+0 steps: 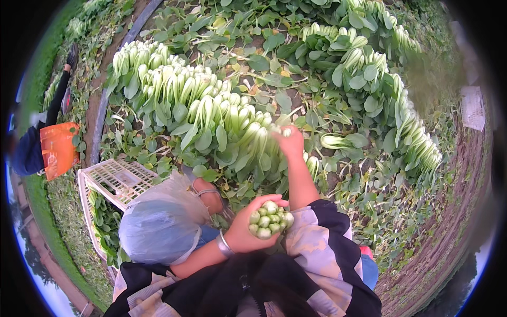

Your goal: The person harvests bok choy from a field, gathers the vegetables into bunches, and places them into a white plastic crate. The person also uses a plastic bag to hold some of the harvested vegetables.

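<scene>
My left hand (247, 230), with a silver bracelet at the wrist, is wrapped around a bundle of green leafy vegetables (271, 220), their rounded pale stem ends facing up. My right hand (291, 140) reaches to the near end of a long row of the same vegetables (206, 107) and has its fingers closed on a pale stem end. The leaves there are partly blurred. Right of that hand a single leafy vegetable (334, 141) lies on its side on the leaf-strewn ground. A few more stems (312, 164) show beside my right forearm.
A cream plastic crate (85, 198) with leafy vegetables stands at the left, near my knee. Another row of vegetables (408, 115) curves along the right. A dark hose or pipe (99, 123) runs at the left, beyond it a person with an orange bag (59, 150). A pale crate (472, 107) lies far right.
</scene>
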Tool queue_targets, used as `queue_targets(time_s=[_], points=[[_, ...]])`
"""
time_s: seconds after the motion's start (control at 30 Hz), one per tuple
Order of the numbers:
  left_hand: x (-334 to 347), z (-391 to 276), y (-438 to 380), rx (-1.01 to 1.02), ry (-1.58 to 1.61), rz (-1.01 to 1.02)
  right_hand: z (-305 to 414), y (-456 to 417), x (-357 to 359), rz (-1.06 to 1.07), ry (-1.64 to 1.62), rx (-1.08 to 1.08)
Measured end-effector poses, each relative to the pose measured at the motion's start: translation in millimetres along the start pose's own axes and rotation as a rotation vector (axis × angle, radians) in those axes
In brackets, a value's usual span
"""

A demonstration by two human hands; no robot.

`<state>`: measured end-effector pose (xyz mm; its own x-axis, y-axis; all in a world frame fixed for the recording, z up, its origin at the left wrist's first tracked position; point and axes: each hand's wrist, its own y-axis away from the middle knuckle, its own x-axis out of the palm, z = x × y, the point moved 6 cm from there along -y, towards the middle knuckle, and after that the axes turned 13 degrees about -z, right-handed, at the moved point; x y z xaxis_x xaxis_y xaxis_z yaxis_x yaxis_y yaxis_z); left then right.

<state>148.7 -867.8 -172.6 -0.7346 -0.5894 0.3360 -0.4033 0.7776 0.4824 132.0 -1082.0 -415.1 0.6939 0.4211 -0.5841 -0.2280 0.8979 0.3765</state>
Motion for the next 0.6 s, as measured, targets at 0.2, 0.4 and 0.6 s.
queue_targets(time_s=[0.2,0.4,0.6], points=[[-16,-61,-6,0.486,-0.36,-0.123,163,123,-153,0.138,-0.242,-0.435],[8,-94,31,0.581,-0.236,0.126,228,226,-217,0.066,-0.342,-0.632],[17,-124,81,0.671,-0.249,0.184,240,278,-246,0.262,-0.489,-0.635]])
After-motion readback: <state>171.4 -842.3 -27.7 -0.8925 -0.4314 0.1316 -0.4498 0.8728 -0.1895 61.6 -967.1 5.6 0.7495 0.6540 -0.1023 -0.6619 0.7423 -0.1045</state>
